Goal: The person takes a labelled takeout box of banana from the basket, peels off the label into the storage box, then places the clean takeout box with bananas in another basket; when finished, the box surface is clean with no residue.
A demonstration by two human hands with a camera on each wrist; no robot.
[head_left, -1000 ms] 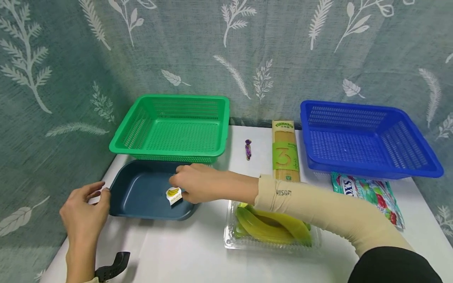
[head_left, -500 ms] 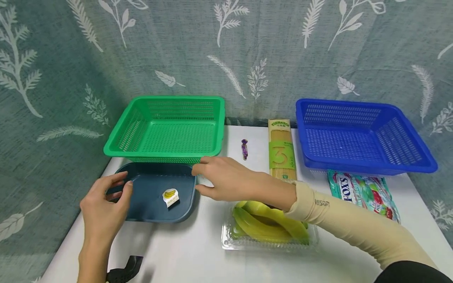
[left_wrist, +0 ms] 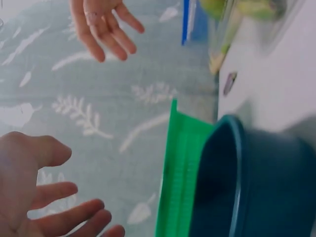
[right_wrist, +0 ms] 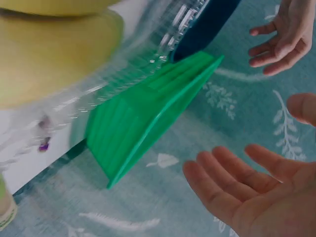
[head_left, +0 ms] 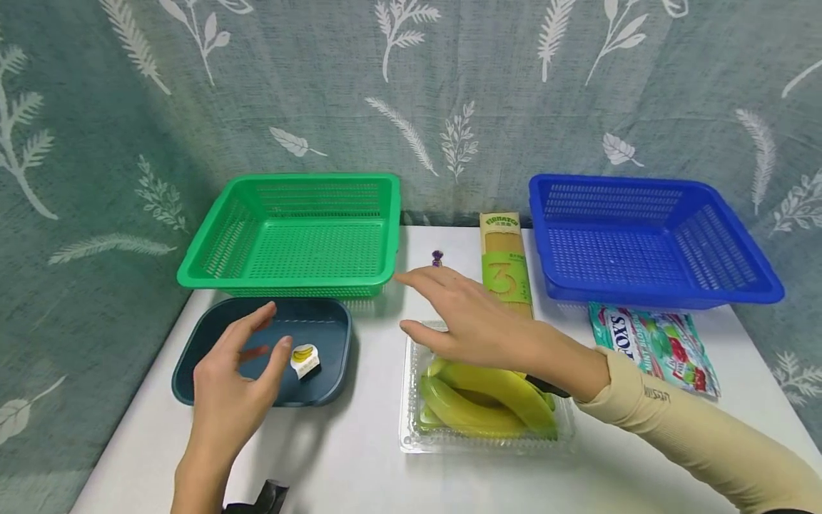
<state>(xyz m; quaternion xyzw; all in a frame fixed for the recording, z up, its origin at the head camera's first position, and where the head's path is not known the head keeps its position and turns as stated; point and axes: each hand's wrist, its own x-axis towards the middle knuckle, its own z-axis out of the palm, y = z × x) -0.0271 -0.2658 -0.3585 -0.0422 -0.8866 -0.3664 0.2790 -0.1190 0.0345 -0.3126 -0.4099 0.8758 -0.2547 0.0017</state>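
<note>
Dark blue tray (head_left: 323, 328), right hand (head_left: 472, 314) now farther off than before

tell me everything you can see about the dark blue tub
The tub is dark blue and plastic-looking, with smooth solid walls and rounded corners. It sits upright on the white table, in front of the green basket. A small item with a banana picture lies inside. The left hand hovers above without touching it.

Dark lettering (head_left: 656, 395) marks the cream right sleeve (head_left: 713, 435).
</note>
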